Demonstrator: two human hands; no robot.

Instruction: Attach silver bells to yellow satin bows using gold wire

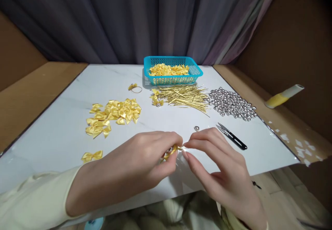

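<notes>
My left hand (145, 157) is closed around a yellow ribbon bow (169, 154) with a silver bead showing on it. Most of that bow is hidden by the fingers. Thumb and fingers of my right hand (223, 167) pinch a thin gold tie (179, 148) where it comes out of the left fingertips. Both hands meet just above the front of the white table (160, 122). A loose silver bead (196, 128) lies just beyond the right fingers, and a single yellow bow (92, 156) is beside the left forearm.
Yellow bows (116, 111) are piled at left. Behind are a blue basket (199, 73) of bows, gold ties (185, 97), beaded bows (157, 100) and a bow with a thin ring (132, 86). Silver beads (230, 103), black thread snips (232, 137) and a yellow-white tube (284, 97) are at right.
</notes>
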